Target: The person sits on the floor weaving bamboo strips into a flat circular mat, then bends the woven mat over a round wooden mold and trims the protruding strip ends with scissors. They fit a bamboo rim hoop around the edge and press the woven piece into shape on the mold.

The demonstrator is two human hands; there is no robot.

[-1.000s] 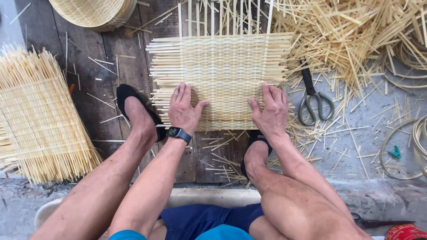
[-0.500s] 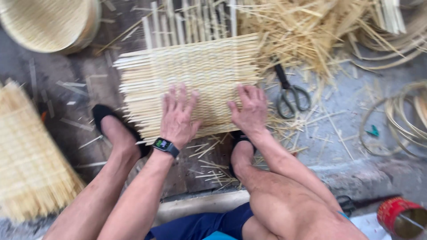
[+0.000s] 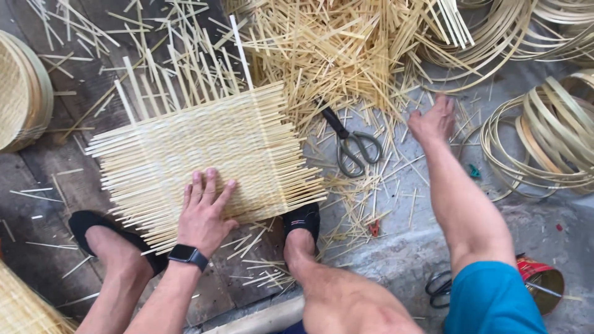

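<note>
Strip-littered floor: left hand (image 3: pixel 204 213) flat on woven mat (image 3: pixel 204 154), right hand (image 3: pixel 433 120) (empty, fingers half hidden) over strips (image 3: pixel 346 43).

basket-weaving workshop | bamboo strips (image 3: pixel 346 43) | coiled hoops (image 3: pixel 550 136) | scissors (image 3: pixel 352 145)

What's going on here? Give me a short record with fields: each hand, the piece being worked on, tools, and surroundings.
Left hand: flat on the woven mat, wearing a dark watch
Right hand: open, reaching among loose strips, holding nothing
Woven mat: square, pale, unwoven ends sticking out, on the floor
Tools: scissors beside the mat, untouched
Surroundings: coiled hoops at right, stacked baskets at left
</note>
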